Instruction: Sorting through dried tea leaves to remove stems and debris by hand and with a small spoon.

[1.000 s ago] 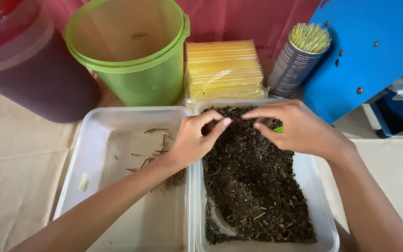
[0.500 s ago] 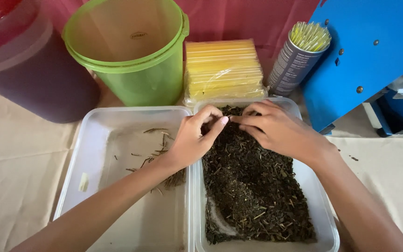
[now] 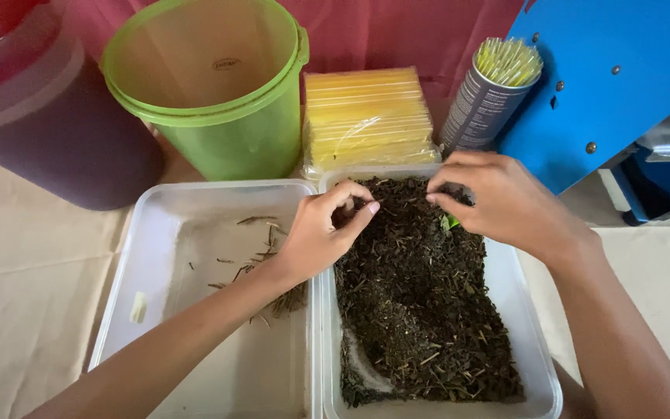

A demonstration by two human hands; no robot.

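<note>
Bright, even daylight; soft shadows under hands; sharp focus; slight wide-angle bending at edges.

A single head-worn view is given, aimed steeply downward and slightly forward from above the left hand (image 3: 316,240) and right hand (image 3: 505,203). Both forearms are seen entering from the bottom edge, and the hands are framed close, near the centre. Two clear trays (image 3: 157,233) are taken in beneath the hands, and a green bucket (image 3: 219,101) is cropped beyond them at the top edge.
</note>
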